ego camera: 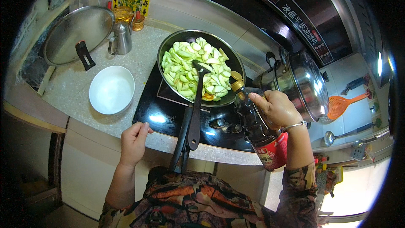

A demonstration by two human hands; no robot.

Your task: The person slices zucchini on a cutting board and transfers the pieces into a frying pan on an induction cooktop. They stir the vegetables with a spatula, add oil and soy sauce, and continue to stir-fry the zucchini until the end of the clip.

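Note:
My right hand (278, 109) grips a dark sauce bottle (248, 114) with a red label. Its gold flip cap (236, 80) is up, and the bottle leans with its mouth at the right rim of the frying pan (234, 61). Whether sauce is flowing is hard to tell. Pale green sliced vegetable (193, 66) fills much of the pan. A black spatula (198, 101) rests in the slices, its handle lying over the rim, close along the pan handle (182, 142). My left hand (135, 141), fingers curled and holding nothing visible, hovers by the counter's front edge.
The pan sits on a black glass cooktop (158, 118). Left of it are a white bowl (111, 90), a metal pot (121, 39) with a spout and a glass lid (79, 34). A large lidded steel pot (294, 82) stands right, near a hanging orange skimmer (343, 106) and ladle (329, 137).

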